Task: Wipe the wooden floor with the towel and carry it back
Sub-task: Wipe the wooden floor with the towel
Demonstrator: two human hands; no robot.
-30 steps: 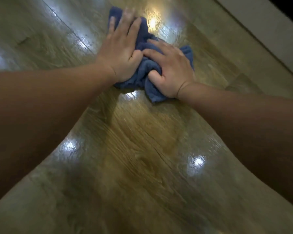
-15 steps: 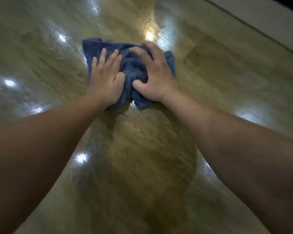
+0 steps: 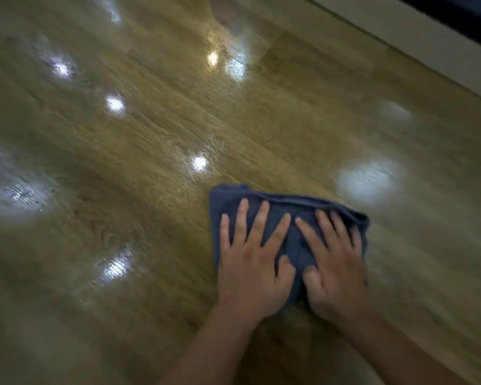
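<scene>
Blue towel (image 3: 292,204) is lying bunched on the wooden floor (image 3: 150,129), lower right of centre in the head view. Both hands are resting on top of it, palms down.

Left hand (image 3: 250,270) is covering the towel's left half, fingers (image 3: 242,218) straight and spread, tips pointing away from the person, thumb lying along the cloth toward the middle. It is pressing flat and gripping nothing. A strip of towel is showing beyond its fingertips and along its outer side.

Right hand (image 3: 336,273) is sitting just beside the left one, on the towel's right half. Its fingers (image 3: 325,226) are extended too, the outer ones reaching the towel's right edge, where the cloth is folding up into a ridge. Whether the little finger is curling over that edge, cannot tell: blurred. The hand is looking flat and open, pressing down rather than pinching.

Index fingers are nearly meeting at the tips, with a wedge of blue cloth showing between the two hands. The heels of both palms are reaching the near edge of the towel, and bare forearms are running down to the bottom of the frame.

Bright light reflections (image 3: 199,163) are glaring off the glossy floor all around. A pale baseboard (image 3: 428,43) is running diagonally across the upper right, well apart from the towel.
</scene>
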